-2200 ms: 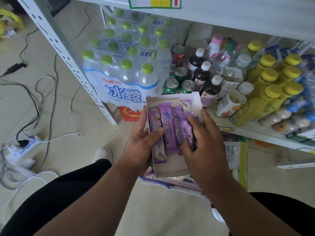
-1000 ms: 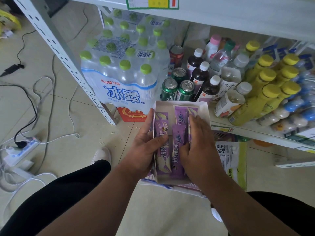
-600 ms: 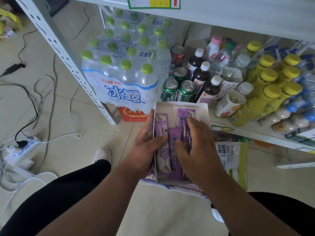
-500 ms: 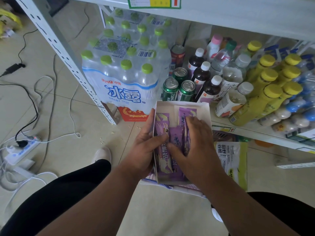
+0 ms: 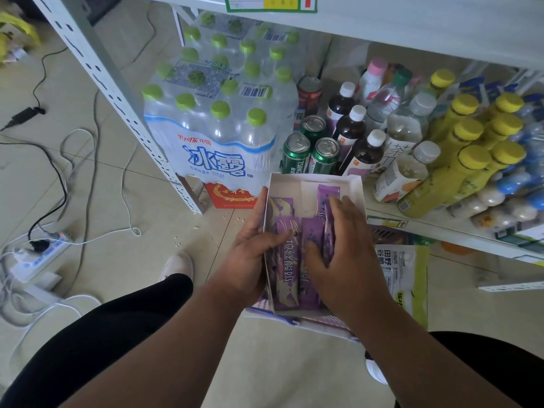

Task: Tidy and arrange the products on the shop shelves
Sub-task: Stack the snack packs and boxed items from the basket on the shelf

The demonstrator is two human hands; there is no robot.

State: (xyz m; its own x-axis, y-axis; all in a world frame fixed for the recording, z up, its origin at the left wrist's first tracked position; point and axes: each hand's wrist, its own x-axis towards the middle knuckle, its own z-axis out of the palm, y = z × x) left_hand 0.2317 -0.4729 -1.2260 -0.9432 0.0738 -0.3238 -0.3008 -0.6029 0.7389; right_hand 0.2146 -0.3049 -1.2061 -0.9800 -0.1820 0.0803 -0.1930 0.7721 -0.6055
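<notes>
Purple snack packets (image 5: pixel 287 269) are looking a lot neater than a couple of seconds back: they were fanned out loose in the white cardboard box (image 5: pixel 312 182), and now they lie lengthwise, side by side, pushed toward the near end. The box also sits a bit closer to the person than it did. The left hand (image 5: pixel 250 251) grips the box's left wall, thumb curled over onto the packets. The right hand (image 5: pixel 343 248) is down inside the box with fingers curled around one packet standing on edge, so it looks like that one is next to be laid flat; my guess is the box is nearly sorted and then goes on the shelf.

The box is held just in front of the low shelf (image 5: pixel 441 231), which carries green beer cans (image 5: pixel 309 151), dark bottles (image 5: pixel 350 125) and yellow-capped bottles (image 5: pixel 465 160). A shrink-wrapped pack of water bottles (image 5: pixel 217 125) stands on the tiled floor (image 5: pixel 97 178), where cables and a power strip (image 5: pixel 41 254) lie off to the left.
</notes>
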